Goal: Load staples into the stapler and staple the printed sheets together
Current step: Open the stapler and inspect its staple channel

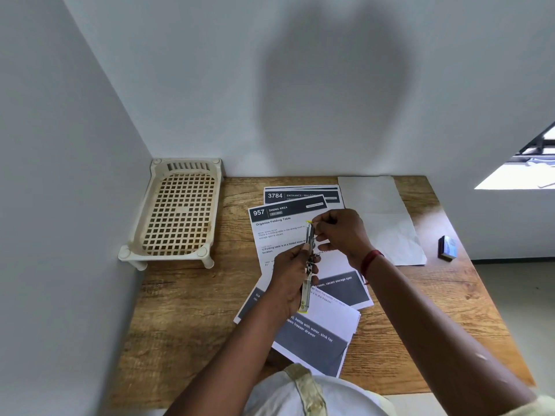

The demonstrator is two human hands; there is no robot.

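L hand (288, 280) is curled round the lower half of the stapler (310, 235), which is swung open long and thin and held up over the printed sheets (279, 232). R hand (342, 235) pinches its far tip w/ thumb & fingers (too small to tell if staples are in there). The sheets lie spread out, overlapping, mid wood table (192, 310), w/ a blank white paper (378, 205) just behind-right, a small blue box (448, 248) near the right edge & a white plastic basket (180, 211) in the far left corner.

Office nook: wooden desk (195, 310), printed sheets (276, 226)
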